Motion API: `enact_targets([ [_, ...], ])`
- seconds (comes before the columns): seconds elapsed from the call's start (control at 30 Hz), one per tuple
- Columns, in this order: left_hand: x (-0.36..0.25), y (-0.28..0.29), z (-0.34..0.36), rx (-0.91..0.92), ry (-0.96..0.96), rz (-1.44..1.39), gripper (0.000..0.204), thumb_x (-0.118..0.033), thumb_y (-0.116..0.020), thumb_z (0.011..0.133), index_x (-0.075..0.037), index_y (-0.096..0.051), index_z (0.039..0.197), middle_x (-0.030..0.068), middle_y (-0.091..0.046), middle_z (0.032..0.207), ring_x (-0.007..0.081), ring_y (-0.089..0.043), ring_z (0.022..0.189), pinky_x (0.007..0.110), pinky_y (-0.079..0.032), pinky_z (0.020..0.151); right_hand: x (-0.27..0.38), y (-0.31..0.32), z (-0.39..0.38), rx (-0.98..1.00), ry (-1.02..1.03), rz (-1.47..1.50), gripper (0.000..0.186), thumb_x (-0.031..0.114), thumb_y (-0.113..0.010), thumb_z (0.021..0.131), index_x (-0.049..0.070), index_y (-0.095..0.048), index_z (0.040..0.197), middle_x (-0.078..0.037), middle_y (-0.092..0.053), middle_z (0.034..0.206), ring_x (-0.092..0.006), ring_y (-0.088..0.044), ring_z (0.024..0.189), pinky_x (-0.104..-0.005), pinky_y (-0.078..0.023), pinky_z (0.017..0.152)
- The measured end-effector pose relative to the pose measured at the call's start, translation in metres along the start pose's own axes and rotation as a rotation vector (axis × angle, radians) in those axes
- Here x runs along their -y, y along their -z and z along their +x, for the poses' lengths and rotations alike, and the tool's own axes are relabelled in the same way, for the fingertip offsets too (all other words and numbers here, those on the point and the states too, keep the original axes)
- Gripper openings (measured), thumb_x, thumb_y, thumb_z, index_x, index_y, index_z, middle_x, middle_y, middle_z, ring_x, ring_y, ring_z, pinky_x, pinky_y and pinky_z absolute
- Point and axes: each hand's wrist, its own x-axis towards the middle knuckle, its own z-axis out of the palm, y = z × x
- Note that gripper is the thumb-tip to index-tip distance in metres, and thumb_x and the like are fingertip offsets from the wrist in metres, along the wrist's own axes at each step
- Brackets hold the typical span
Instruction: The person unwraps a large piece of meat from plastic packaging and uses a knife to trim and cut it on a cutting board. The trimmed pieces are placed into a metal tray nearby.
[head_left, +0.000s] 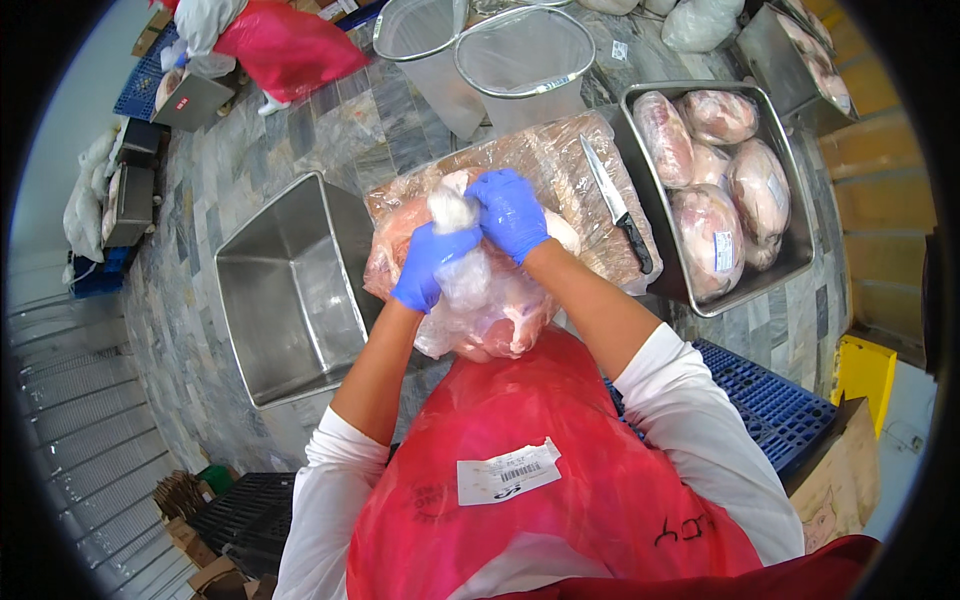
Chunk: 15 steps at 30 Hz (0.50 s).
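Observation:
In front of me a large piece of raw meat (515, 318) lies partly wrapped in clear plastic on a film-covered board (540, 140). Both my hands wear blue gloves. My left hand (436, 262) is closed on the bunched plastic wrap (462, 285) over the meat. Just above and to its right, my right hand (512, 212) is closed on the gathered plastic too, with its fingers bent around it. A knife (612, 195) with a black handle rests on the board, right of my right hand and apart from it.
Left of the board stands a bare steel tub (285, 290). At the right, another steel tub (800, 250) holds several wrapped meat pieces (705, 225). Lined bins (525, 55) stand beyond the board. A co-worker in a red apron (285, 50) is at the far left. A blue pallet (755, 400) lies low right.

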Motion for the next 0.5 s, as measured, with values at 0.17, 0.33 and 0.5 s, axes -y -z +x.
enact_targets([
  [0.17,0.018,0.030,0.013,-0.310,-0.527,0.570,0.084,-0.027,-0.087,0.075,0.009,-0.048,0.140,0.0213,-0.053,0.139,0.0319,-0.057,0.125,0.041,-0.048,0.104,-0.009,-0.013,0.009,-0.267,-0.253,0.725,0.020,0.008,-0.062,0.089,0.008,-0.078,0.100,-0.014,-0.076,0.100,-0.0318,-0.071,0.094,-0.0403,-0.055,0.087],
  [0.33,0.026,0.018,0.042,-0.214,-0.416,1.033,0.092,-0.043,-0.084,0.076,0.001,-0.046,0.148,0.0247,-0.055,0.140,0.0429,-0.054,0.128,0.044,-0.046,0.107,-0.007,-0.007,0.014,-0.192,-0.455,1.300,0.016,0.007,-0.062,0.094,0.001,-0.076,0.098,-0.008,-0.075,0.093,-0.0172,-0.068,0.086,-0.0313,-0.055,0.081],
  [0.5,0.018,-0.029,0.003,-0.214,-0.459,0.789,0.046,-0.035,-0.076,0.086,-0.002,-0.067,0.117,0.0225,-0.073,0.107,0.0408,-0.071,0.101,0.048,-0.055,0.087,-0.020,0.002,0.005,-0.215,-0.533,1.474,0.015,0.007,-0.062,0.096,-0.001,-0.074,0.101,-0.007,-0.073,0.097,-0.0161,-0.067,0.089,-0.0308,-0.055,0.084],
])
